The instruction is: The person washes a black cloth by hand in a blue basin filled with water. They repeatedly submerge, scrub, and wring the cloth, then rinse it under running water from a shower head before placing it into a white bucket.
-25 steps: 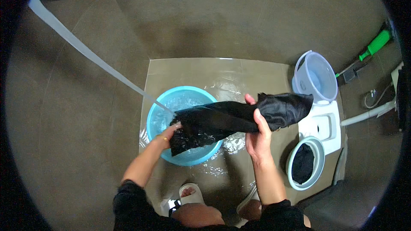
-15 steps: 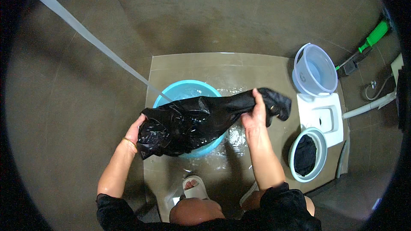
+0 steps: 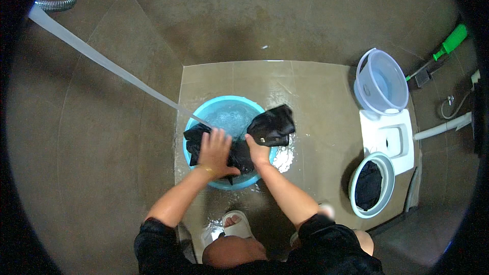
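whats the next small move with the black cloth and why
Probably ease the right hand down and leftward, bringing the end of the black cloth into the blue basin: that end overhangs the right rim, while other folds lie inside, below the spread left hand.

Hidden, cut-off and indistinct items, head view.
Left hand (image 3: pixel 216 154): motion-blurred; palm concealed, contact with the black garment (image 3: pixel 272 125) below it indeterminable. Right hand (image 3: pixel 257 151): fingers largely concealed by the garment; thumb exposed. Garment: lower portion obscured by the hands and by water in the blue basin (image 3: pixel 224 100); small metallic detail (image 3: pixel 262 140) too small to identify. Metal hose (image 3: pixel 58 4) and green handle (image 3: pixel 453 39): truncated at the dark picture rim. Squat toilet (image 3: pixel 406 142): partly covered by the pale basin (image 3: pixel 389 193). Pale shape (image 3: pixel 326 210) beside the right sleeve (image 3: pixel 328 237): blurred, unidentifiable. Both sleeves: cut by the lower edge.
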`<state>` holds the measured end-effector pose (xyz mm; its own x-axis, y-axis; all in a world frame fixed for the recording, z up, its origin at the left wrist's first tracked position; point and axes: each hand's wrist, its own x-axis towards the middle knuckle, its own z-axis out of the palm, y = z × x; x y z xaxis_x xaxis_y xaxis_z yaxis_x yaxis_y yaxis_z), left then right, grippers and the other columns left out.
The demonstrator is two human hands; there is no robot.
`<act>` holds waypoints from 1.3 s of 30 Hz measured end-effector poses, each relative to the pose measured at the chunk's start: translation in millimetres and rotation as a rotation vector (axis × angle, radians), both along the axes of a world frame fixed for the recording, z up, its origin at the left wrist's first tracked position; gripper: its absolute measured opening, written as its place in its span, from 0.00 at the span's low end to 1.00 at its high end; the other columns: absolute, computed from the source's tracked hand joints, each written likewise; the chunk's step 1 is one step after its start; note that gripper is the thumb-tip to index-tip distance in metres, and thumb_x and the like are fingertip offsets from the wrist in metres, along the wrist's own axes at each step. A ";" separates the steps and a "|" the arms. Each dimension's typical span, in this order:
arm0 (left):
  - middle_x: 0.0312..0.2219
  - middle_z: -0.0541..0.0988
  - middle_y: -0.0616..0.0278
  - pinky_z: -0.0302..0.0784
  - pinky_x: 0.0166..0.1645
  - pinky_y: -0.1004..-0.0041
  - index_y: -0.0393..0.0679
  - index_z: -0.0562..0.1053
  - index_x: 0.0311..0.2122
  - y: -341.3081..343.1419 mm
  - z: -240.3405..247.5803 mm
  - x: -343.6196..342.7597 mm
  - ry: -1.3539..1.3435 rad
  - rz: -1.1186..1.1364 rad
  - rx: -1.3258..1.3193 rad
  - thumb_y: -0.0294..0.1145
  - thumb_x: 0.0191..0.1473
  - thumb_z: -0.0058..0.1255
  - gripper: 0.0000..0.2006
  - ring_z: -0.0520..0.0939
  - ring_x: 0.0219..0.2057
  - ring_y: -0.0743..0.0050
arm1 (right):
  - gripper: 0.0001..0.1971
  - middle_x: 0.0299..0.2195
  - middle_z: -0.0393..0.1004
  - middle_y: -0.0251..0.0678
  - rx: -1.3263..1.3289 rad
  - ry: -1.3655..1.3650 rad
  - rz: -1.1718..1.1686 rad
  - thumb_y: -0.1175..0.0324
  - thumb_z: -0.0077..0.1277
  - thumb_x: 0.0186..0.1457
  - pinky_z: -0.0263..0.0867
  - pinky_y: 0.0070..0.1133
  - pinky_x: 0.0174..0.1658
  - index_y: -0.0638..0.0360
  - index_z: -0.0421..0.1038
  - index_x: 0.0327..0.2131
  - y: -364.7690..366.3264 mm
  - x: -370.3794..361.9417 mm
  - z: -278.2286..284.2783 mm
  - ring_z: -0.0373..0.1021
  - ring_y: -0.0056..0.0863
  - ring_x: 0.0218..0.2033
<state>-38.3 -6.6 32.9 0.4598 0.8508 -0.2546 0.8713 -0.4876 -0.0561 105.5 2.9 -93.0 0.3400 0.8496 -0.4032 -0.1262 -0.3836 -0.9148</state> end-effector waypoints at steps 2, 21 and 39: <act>0.61 0.43 0.45 0.26 0.60 0.44 0.38 0.50 0.60 1.7 -43.7 19.7 0.236 0.006 -0.252 0.78 0.28 0.44 0.60 0.37 0.63 0.45 | 0.19 0.40 0.72 0.43 0.185 -0.290 0.136 0.67 0.57 0.45 0.61 0.27 0.46 0.66 0.68 0.40 6.8 -3.9 -19.9 0.67 0.37 0.40; 0.61 0.37 0.42 0.36 0.62 0.49 0.46 0.44 0.62 46.8 -196.7 -20.3 -0.423 0.188 -0.674 0.56 0.20 0.66 0.63 0.37 0.62 0.40 | 0.21 0.41 0.70 0.40 -0.203 0.733 0.000 0.65 0.48 0.48 0.63 0.34 0.47 0.58 0.64 0.47 13.7 38.3 -1.9 0.67 0.36 0.42; 0.59 0.53 0.49 0.51 0.61 0.62 0.37 0.53 0.58 -12.1 -29.8 54.4 -1.632 0.395 -0.059 0.28 0.31 0.64 0.47 0.57 0.59 0.56 | 0.11 0.29 0.74 0.35 0.003 0.898 -0.205 0.62 0.56 0.48 0.68 0.28 0.37 0.59 0.71 0.31 25.9 65.6 61.4 0.71 0.28 0.30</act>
<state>16.1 -18.7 3.1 0.0315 0.9779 0.2066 0.0563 -0.2081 0.9765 171.1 28.8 -31.6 0.0448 0.8087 -0.5866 -0.8548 -0.2728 -0.4414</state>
